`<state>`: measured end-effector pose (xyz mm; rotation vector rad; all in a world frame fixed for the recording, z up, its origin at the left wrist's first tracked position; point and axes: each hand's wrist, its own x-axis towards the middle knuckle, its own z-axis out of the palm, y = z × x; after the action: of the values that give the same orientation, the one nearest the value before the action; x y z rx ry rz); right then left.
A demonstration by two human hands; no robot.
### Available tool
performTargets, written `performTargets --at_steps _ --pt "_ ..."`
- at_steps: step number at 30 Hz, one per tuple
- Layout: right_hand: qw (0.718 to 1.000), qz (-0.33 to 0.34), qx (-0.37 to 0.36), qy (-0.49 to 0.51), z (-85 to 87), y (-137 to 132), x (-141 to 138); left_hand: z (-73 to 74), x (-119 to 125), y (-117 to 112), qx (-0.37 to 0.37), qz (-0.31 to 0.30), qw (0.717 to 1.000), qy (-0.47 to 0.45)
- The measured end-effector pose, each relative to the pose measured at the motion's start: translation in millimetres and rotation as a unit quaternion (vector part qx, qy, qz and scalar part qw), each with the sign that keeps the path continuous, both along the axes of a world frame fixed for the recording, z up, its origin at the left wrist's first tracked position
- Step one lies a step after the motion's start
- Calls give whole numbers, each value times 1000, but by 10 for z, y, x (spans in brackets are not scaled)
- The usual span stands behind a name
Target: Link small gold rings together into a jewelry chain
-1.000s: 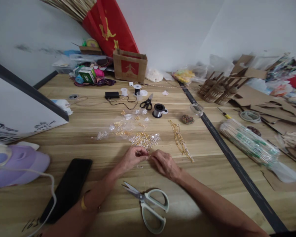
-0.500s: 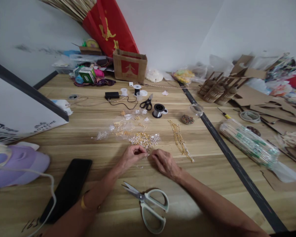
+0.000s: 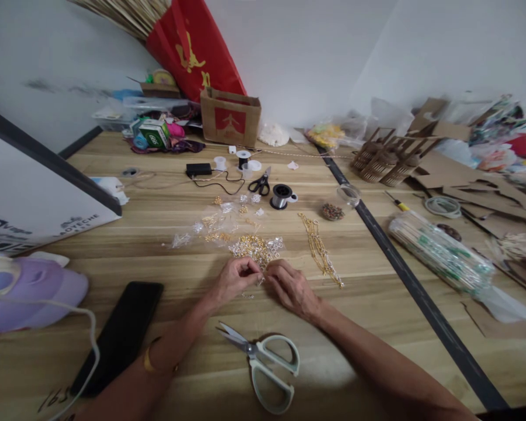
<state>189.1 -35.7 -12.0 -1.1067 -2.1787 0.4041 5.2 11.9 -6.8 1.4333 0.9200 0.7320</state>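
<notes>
My left hand (image 3: 236, 278) is closed in a pinch on a small shiny metal piece (image 3: 260, 280), too small to name exactly. Close beside it, my right hand (image 3: 291, 286) has curled fingers with the tips together; whatever they hold is hidden. Just beyond both hands lies a pile of gold and silver jewelry findings (image 3: 251, 248). A few tiny silver bits (image 3: 248, 296) rest on the table under my left hand. Gold and silver chains (image 3: 319, 248) lie to the right. Nearer to me are scissors with pale handles (image 3: 274, 365), blades slightly apart.
A black phone (image 3: 120, 336) and a purple-white appliance (image 3: 35, 292) with a cord sit left. Farther back are a wire spool (image 3: 281, 197), black-handled scissors (image 3: 259, 182) and a cup of beads (image 3: 333, 211). Packed sticks (image 3: 440, 251) lie right, past a dark strip (image 3: 403, 272).
My right hand has shifted slightly left, so its fingertips now meet or nearly meet those of my left hand. The left hand has barely moved.
</notes>
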Motion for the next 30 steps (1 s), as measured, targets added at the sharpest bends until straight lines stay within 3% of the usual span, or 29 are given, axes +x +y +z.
performTargets --at_steps 5,10,14,30 --pt "998 -22 53 -35 20 -30 -3 7 13 -16 18 -7 1000 15" --pt "991 29 103 -86 -21 -29 15 -70 25 -41 60 -13 997 45" --pt "988 56 98 -100 -12 -23 7 -111 40 -58 104 -21 992 74" --pt "996 47 37 -64 -46 -10 9 -68 41 -82 139 -20 982 126"
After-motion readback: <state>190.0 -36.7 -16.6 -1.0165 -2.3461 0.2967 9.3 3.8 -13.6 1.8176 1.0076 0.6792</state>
